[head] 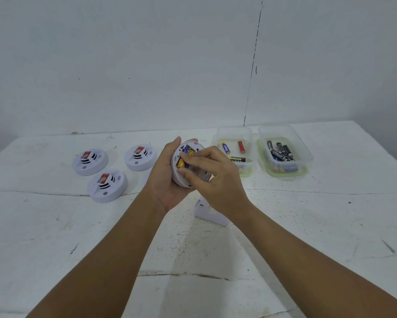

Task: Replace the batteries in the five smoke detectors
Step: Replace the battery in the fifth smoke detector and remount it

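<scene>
My left hand grips a white round smoke detector tilted on edge above the table, its back turned to me. The open battery bay shows blue and yellow batteries. My right hand has its fingertips curled into the bay, pinching a battery there. A white battery cover lies on the table just below my hands. Three more detectors rest face up to the left.
Two clear plastic tubs stand at the back right: the nearer one holds a few loose batteries, the farther one holds several black batteries. The table is white and cracked, with a white wall behind it.
</scene>
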Demonstrator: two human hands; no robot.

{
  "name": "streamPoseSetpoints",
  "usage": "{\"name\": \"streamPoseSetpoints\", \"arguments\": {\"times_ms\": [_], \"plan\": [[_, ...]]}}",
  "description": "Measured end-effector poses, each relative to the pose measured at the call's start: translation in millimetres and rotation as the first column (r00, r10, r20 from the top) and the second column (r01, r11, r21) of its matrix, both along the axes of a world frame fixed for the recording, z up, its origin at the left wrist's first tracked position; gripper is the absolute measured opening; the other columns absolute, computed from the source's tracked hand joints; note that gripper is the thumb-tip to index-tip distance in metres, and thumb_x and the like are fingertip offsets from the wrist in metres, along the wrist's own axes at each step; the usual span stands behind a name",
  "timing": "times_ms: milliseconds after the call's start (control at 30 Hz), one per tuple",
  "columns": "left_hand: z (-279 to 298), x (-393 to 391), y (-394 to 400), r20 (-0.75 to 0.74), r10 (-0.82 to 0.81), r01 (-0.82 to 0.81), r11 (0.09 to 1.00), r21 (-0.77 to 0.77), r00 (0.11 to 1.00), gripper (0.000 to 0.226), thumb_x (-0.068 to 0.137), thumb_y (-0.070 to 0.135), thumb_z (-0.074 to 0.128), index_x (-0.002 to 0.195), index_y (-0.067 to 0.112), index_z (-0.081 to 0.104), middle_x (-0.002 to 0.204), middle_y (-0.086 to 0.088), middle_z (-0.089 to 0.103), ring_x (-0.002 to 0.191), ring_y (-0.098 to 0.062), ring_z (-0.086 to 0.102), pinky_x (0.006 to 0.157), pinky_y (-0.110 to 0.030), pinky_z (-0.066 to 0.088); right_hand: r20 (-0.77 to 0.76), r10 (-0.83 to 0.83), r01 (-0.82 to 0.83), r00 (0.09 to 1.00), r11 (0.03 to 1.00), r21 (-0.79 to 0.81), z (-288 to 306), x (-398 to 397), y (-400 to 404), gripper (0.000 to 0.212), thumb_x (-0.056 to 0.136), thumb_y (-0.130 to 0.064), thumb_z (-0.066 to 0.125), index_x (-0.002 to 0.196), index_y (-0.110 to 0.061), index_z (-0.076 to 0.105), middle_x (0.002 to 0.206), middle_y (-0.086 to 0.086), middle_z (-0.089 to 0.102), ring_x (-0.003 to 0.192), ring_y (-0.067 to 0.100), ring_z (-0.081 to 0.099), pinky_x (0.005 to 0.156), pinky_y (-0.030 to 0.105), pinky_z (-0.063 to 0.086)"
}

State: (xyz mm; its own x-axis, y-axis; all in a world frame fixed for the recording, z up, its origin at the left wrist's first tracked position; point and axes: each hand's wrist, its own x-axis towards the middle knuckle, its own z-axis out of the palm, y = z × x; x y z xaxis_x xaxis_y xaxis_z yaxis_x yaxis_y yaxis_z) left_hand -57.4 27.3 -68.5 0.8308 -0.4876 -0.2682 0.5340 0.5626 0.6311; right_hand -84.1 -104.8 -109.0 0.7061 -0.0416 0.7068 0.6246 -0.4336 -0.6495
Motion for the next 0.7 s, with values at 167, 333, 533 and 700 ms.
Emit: {"name": "streamPoseSetpoints", "arguments": {"times_ms": [167,333,533,700], "plan": [[-1.4,-1.0,-0.7,-0.003,0.010,-0.010,1.000,0.021,1.000,0.039,0.102,0.050,0.053,0.111,0.019,0.074,0.101,-0.003,0.073,0.093,-0.019,0.073,0.091,-0.033,0.056,0.043,-0.006,0.006,0.999,1.000,0.012,-4.0,-1.8,1.5,0.028,0.088,-0.014,0.083,0.115,-0.007,0.079,0.100,0.004,0.068,0.097,0.007,0.066,0.087,0.021,0.053],[-1.3,-1.9,-0.6,-0.009,0.009,-0.009,1.000,0.018,1.000,0.038,0.102,0.049,0.053,0.117,0.019,0.071,0.100,-0.004,0.073,0.088,-0.019,0.073,0.081,-0.032,0.061,0.090,-0.008,0.009,0.996,1.000,-0.013,-6.0,-3.3,1.1,0.024,0.089,-0.012,0.081,0.112,-0.005,0.079,0.099,0.005,0.069,0.096,0.011,0.068,0.083,0.029,0.059],[-2.2,-4.4,-1.2,-0.023,0.020,-0.020,0.999,0.033,1.000,0.039,0.102,0.048,0.052,0.107,0.018,0.076,0.098,-0.005,0.074,0.085,-0.019,0.073,0.074,-0.031,0.061,0.128,-0.019,0.029,0.992,0.997,-0.077,-10.5,-2.7,-0.4,0.020,0.092,-0.011,0.079,0.110,-0.001,0.079,0.099,0.009,0.069,0.093,0.015,0.069,0.081,0.033,0.059],[-1.3,-7.2,-2.0,-0.034,0.012,-0.011,1.000,0.024,0.999,0.037,0.103,0.048,0.051,0.108,0.018,0.073,0.095,-0.004,0.073,0.083,-0.017,0.073,0.074,-0.029,0.061,0.175,-0.033,0.052,0.984,0.993,-0.106,-12.3,-3.7,-0.3,0.018,0.093,-0.010,0.078,0.107,0.001,0.078,0.097,0.011,0.070,0.090,0.019,0.070,0.079,0.035,0.060]]}}
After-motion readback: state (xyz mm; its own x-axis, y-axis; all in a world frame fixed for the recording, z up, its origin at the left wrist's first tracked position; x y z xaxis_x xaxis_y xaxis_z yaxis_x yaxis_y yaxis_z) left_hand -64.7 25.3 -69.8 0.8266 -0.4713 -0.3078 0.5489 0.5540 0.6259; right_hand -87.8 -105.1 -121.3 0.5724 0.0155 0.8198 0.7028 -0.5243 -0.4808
